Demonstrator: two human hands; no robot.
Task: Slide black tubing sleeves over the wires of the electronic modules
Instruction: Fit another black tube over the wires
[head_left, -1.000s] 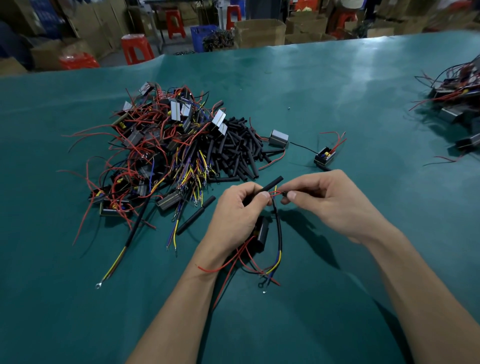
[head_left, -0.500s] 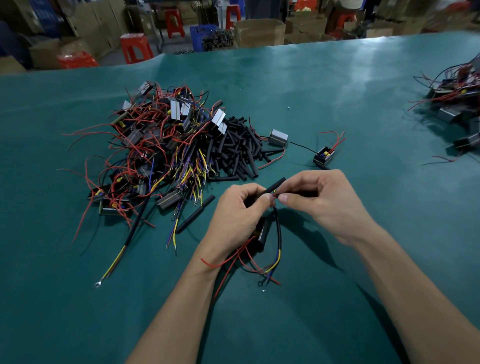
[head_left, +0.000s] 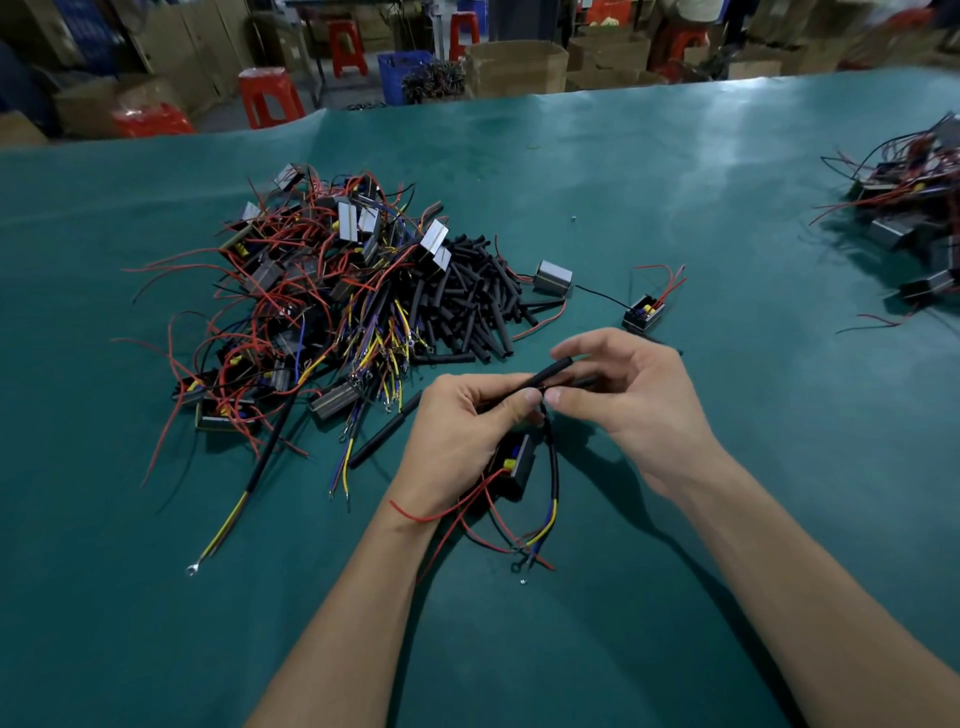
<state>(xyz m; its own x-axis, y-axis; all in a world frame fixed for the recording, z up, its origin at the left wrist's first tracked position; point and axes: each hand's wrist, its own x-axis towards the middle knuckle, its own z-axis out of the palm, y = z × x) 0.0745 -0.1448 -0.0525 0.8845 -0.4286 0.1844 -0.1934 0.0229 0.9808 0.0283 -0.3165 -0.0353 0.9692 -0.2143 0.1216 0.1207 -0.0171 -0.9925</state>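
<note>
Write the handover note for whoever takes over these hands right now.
Left hand: pinches a short black tubing sleeve, small black module under its palm.
Right hand: fingers pinch the wires at the sleeve's mouth.
Done: one wire bundle of this module already wears a sleeve.
Left: push this sleeve on, then work through the tangled module heap, taking from the loose sleeve pile on the green table.

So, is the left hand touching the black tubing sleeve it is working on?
Touching. The head view shows the left hand pinching the black tubing sleeve between thumb and forefinger, with no gap between them.
</note>
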